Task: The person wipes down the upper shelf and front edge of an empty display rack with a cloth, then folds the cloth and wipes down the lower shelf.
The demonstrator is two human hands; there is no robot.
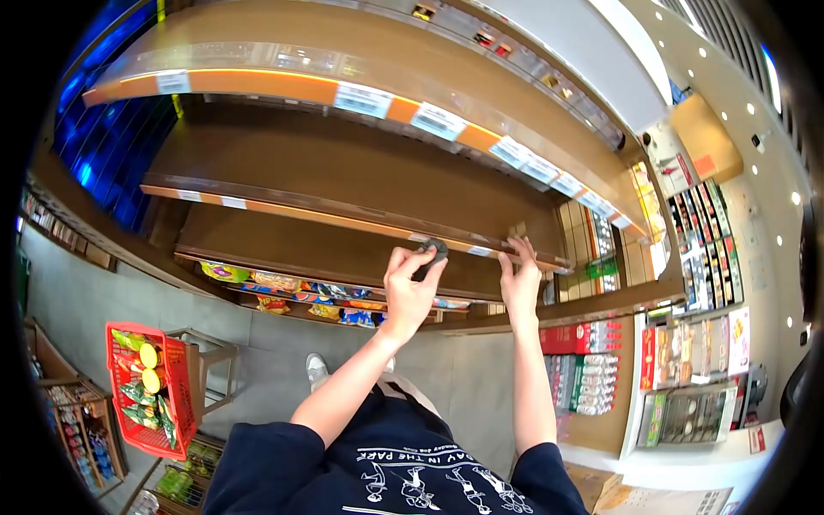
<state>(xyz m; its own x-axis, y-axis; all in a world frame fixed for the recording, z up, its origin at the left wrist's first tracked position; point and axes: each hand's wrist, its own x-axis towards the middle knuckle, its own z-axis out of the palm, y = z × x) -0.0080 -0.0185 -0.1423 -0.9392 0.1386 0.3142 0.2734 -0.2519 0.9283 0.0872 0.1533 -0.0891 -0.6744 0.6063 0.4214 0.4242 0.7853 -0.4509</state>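
Note:
My left hand (409, 289) is closed around a small dark grey, crumpled-looking thing (435, 251), held at the front edge of a brown shelf (343, 163). Its exact kind does not show. At the same edge, farther right, my right hand (521, 281) has its fingers bent together. A small tan piece (518, 230) shows just past those fingertips; whether they grip it is unclear. White price labels (233, 203) line the orange strip along the shelf front. Above runs another shelf with a clear plastic front and larger labels (362, 99).
Bagged snacks (275, 281) fill the low shelf. On the left, a red basket (112, 386) of packets and yellow-lidded tubs rests on a stool (225, 365). Packed bottles (596, 382) and a counter (635, 429) stand at the right. Grey floor (266, 378) lies around my feet.

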